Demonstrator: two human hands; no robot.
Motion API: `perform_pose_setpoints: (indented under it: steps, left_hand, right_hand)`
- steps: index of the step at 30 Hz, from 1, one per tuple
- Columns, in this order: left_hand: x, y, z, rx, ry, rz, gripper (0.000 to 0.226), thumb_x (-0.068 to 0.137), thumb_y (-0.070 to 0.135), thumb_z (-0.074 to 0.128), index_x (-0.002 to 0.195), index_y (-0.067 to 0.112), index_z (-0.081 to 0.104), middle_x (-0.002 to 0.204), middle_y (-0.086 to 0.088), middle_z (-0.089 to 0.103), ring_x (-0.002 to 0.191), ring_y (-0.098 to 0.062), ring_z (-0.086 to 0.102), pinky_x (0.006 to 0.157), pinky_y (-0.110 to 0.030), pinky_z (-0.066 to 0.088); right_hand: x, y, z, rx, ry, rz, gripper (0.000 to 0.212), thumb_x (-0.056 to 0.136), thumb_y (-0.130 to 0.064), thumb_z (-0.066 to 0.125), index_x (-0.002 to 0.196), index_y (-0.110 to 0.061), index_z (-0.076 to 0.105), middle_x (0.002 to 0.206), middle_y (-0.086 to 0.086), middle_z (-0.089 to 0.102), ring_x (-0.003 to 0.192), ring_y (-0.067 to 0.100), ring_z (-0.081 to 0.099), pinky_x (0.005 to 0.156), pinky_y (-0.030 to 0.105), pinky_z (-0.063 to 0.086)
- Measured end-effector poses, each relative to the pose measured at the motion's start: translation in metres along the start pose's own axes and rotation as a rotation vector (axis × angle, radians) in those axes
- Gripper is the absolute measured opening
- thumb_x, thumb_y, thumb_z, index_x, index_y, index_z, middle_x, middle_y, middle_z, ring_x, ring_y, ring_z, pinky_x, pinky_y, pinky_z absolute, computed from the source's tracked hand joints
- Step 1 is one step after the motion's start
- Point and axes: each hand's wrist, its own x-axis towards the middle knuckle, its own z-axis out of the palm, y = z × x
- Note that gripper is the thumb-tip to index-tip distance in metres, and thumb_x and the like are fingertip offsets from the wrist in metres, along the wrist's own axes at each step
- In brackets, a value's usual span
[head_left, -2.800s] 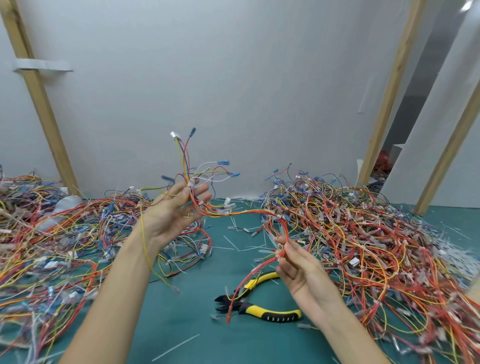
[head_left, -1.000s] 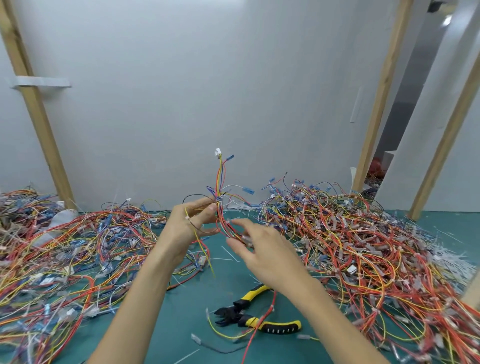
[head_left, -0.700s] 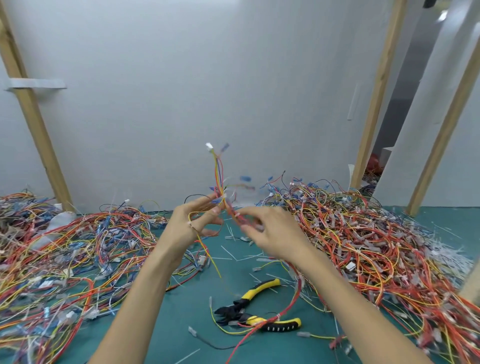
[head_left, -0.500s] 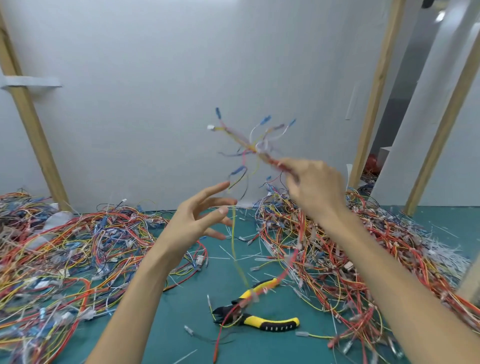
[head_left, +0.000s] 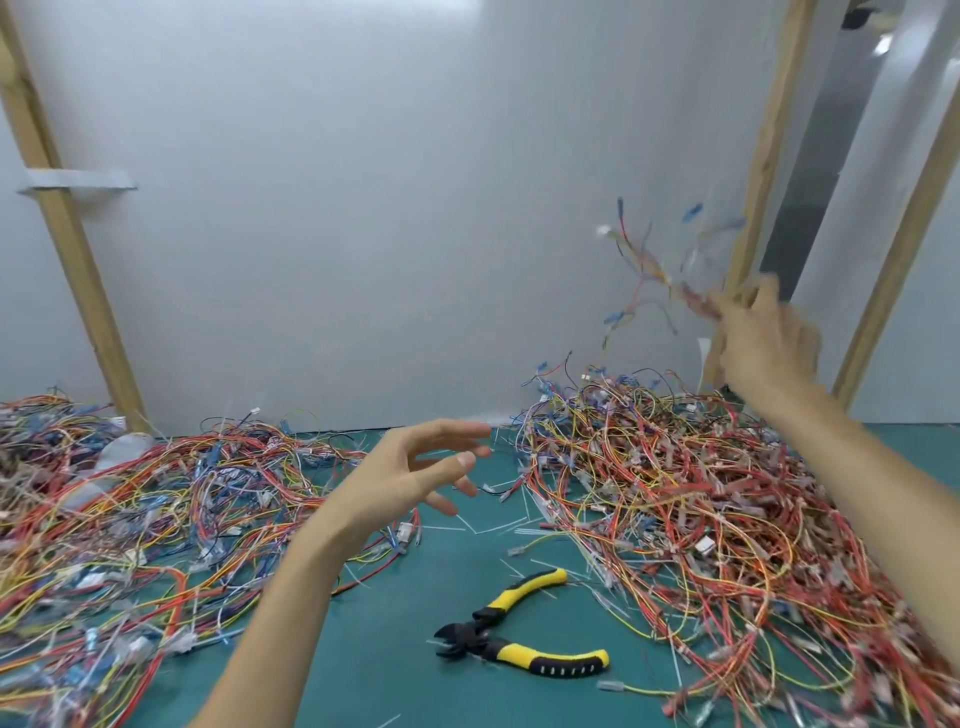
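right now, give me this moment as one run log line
left hand: open, above mat | right hand: raised, at wire harness, grip blurred | cutters: on mat, untouched

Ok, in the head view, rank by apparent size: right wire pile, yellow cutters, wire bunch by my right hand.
Largest by far: right wire pile.
Then yellow cutters and wire bunch: about alike, and the bunch is blurred, so no ranking.

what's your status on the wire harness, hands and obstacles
Left hand open, empty. Right hand raised, blurred, wire harness at its fingertips, grip unclear. Wire pile below; cutters lie on the mat.
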Motion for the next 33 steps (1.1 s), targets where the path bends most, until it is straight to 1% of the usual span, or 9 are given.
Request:
perform_pose_setpoints:
  steps: [4,6,10,14,16,18,25,30,33]
  left_hand:
    - [0.001,-0.003,0.004,0.047,-0.021,-0.028,0.025,0.097,0.013,0.057,0.119,0.022,0.065,0.110,0.006,0.071,0.084,-0.018,0.071,0.065,-0.028,0.056]
    - [0.000,-0.008,0.006,0.079,-0.015,-0.044,0.024,0.097,0.013,0.056,0.117,0.023,0.066,0.108,0.006,0.072,0.083,-0.018,0.071,0.064,-0.027,0.056]
    - [-0.003,-0.022,0.011,0.124,0.009,-0.090,0.020,0.096,0.015,0.058,0.110,0.025,0.068,0.104,0.007,0.073,0.083,-0.017,0.071,0.066,-0.027,0.056]
    - [-0.011,-0.055,0.021,0.430,0.085,-0.070,0.020,0.094,0.014,0.059,0.108,0.027,0.067,0.101,0.011,0.071,0.087,-0.010,0.068,0.077,-0.021,0.052]
    - [-0.021,-0.075,0.027,0.581,0.136,-0.011,0.023,0.093,0.011,0.058,0.111,0.024,0.066,0.099,0.013,0.069,0.090,-0.002,0.064,0.080,-0.012,0.046]
    - [-0.032,-0.094,0.030,0.679,0.159,0.052,0.025,0.092,0.009,0.058,0.112,0.022,0.065,0.100,0.013,0.066,0.092,0.002,0.059,0.084,-0.014,0.044]
    - [-0.047,-0.119,0.034,0.742,0.212,0.089,0.020,0.089,0.006,0.059,0.108,0.012,0.064,0.100,0.001,0.064,0.097,-0.016,0.057,0.087,-0.020,0.038]
    - [-0.046,-0.122,0.035,0.763,0.179,0.068,0.024,0.088,0.002,0.055,0.110,0.009,0.062,0.105,-0.003,0.062,0.101,-0.020,0.054,0.092,-0.025,0.039]
    - [-0.047,-0.123,0.032,0.774,0.165,0.047,0.032,0.080,-0.001,0.056,0.110,0.009,0.063,0.105,-0.001,0.061,0.100,-0.018,0.053,0.089,-0.017,0.036]
  right_hand:
    - [-0.063,-0.004,0.066,-0.218,-0.657,-0.070,0.041,0.100,-0.028,0.045,0.139,-0.014,0.049,0.148,0.017,0.035,0.129,0.038,0.044,0.106,0.048,0.042]
    - [-0.086,-0.006,0.086,-0.200,-0.797,-0.010,0.051,0.103,-0.034,0.036,0.149,-0.011,0.034,0.157,0.018,0.025,0.140,0.037,0.032,0.116,0.044,0.028]
    - [-0.112,-0.027,0.085,-0.167,-0.521,-0.030,0.055,0.097,-0.029,0.050,0.148,-0.016,0.036,0.158,0.014,0.022,0.145,0.034,0.021,0.117,0.047,0.020]
    - [-0.153,-0.084,0.064,0.231,-0.349,-0.258,0.051,0.095,-0.019,0.048,0.146,-0.022,0.042,0.155,0.002,0.036,0.144,0.018,0.028,0.117,0.038,0.019]
    - [-0.179,-0.111,0.054,0.460,-0.405,-0.362,0.045,0.098,-0.020,0.043,0.143,-0.025,0.046,0.146,-0.005,0.045,0.136,0.012,0.036,0.112,0.033,0.023]
    - [-0.202,-0.133,0.050,0.585,-0.499,-0.429,0.044,0.100,-0.024,0.042,0.143,-0.027,0.045,0.143,-0.008,0.048,0.134,0.010,0.037,0.112,0.030,0.022]
    - [-0.243,-0.169,0.057,0.569,-0.608,-0.491,0.046,0.102,-0.030,0.037,0.148,-0.025,0.034,0.145,-0.003,0.047,0.134,0.015,0.038,0.111,0.032,0.024]
    - [-0.259,-0.176,0.049,0.520,-0.369,-0.588,0.043,0.100,-0.035,0.037,0.134,-0.014,0.055,0.133,0.000,0.059,0.129,0.019,0.049,0.108,0.032,0.037]
    - [-0.273,-0.187,0.048,0.638,-0.453,-0.685,0.047,0.095,-0.022,0.037,0.140,-0.012,0.046,0.148,0.003,0.045,0.139,0.019,0.036,0.114,0.031,0.028]
